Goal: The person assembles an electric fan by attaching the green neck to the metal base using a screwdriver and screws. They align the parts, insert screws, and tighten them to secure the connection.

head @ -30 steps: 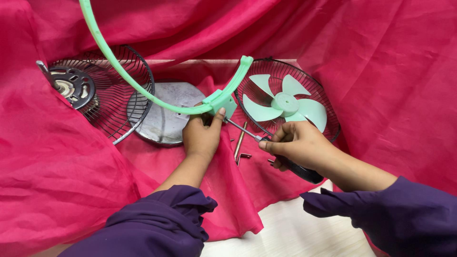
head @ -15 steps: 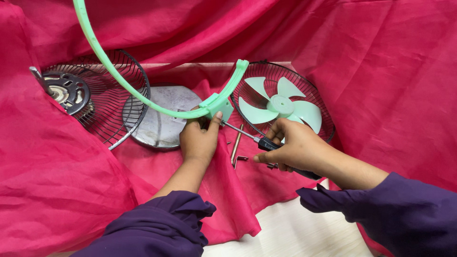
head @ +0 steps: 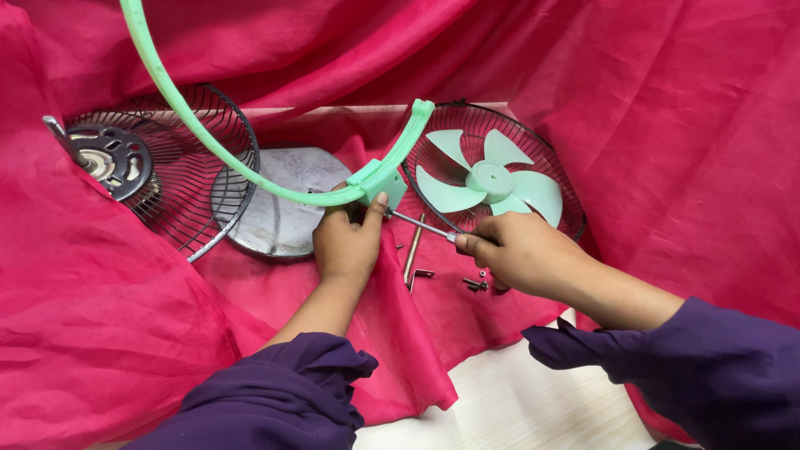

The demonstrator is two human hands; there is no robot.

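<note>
Green plastic is what I am working on: a thin green ring [head: 208, 137] that curves up past the top edge of the view. My left hand [head: 348, 242] is closed around the blocky clamp part [head: 379, 182] at the bottom of the ring, over the middle of the pink cloth [head: 108, 317]. My right hand [head: 521, 254] is wrapped tight on a screwdriver [head: 421, 225], and its tip points at the clamp. I think the ring is light and bendy, so it could wobble or snap if I squeeze the thin part. The thick clamp looks like the best place to hold. Near the far right lies a wire guard [head: 554, 179] with a green fan blade [head: 487, 182] in it. At the far left sits another wire guard [head: 208, 192] with a motor [head: 112, 160], beside a round metal plate [head: 279, 212]. Small screws [head: 477, 282] lie just beside my right hand.
</note>
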